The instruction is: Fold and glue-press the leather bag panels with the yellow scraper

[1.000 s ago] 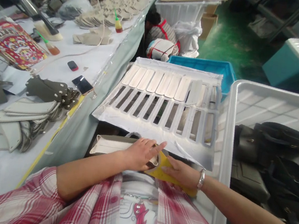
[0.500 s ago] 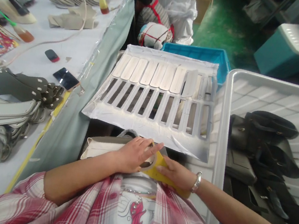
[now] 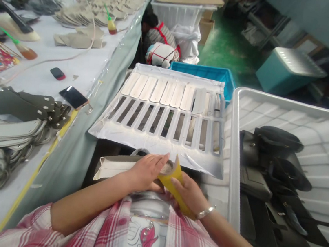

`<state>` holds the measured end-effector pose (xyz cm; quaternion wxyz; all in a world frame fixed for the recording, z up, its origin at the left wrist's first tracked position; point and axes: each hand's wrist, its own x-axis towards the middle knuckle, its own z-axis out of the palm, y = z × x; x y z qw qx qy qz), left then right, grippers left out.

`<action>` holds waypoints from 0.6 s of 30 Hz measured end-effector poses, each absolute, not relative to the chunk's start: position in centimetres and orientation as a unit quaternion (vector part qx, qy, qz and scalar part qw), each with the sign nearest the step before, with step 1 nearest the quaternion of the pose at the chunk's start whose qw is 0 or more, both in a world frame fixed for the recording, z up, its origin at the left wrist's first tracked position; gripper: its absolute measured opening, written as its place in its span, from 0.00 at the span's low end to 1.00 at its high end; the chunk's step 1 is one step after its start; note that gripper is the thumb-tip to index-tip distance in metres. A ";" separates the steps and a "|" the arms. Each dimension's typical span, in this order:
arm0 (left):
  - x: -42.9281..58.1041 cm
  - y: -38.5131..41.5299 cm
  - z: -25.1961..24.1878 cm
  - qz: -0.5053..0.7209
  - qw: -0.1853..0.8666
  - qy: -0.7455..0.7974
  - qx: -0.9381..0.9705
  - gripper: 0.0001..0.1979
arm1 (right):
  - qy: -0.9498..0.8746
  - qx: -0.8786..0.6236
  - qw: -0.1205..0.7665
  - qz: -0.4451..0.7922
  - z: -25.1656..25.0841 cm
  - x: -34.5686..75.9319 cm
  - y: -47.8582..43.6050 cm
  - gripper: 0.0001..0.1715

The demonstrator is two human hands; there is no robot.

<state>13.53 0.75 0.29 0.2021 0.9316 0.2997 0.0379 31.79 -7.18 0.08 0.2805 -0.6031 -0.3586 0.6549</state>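
Curving against right fingers [image 3: 180, 186]: yellow sheet [image 3: 169, 183]

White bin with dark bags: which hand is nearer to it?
Right. The right hand, holding a yellow sheet, is just left of the bin; the left hand is farther left, beside the sheet.

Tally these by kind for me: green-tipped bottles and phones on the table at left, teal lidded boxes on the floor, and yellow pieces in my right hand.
Green-tipped bottles: 2
Phone: 1
Teal lidded box: 1
Yellow piece in the right hand: 1
Total: 5
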 end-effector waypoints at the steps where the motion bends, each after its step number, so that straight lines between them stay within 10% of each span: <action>1: 13.4 0.6 0.3 0.034 0.198 0.307 0.930 0.56 | -0.349 -0.604 0.302 0.649 0.8 32.4 -7.6 0.23; 5: 12.7 -0.1 0.2 0.004 0.171 0.331 0.928 0.51 | -0.297 -0.624 0.414 0.593 2.6 35.0 -9.6 0.23; 12: 12.2 -1.0 0.8 0.002 0.177 0.337 0.925 0.53 | -0.285 -0.591 0.321 0.683 2.3 34.2 -12.2 0.26; 18: 13.7 -1.6 0.5 0.003 0.142 0.376 0.916 0.48 | -0.244 -0.513 0.557 0.606 2.8 32.5 -9.0 0.16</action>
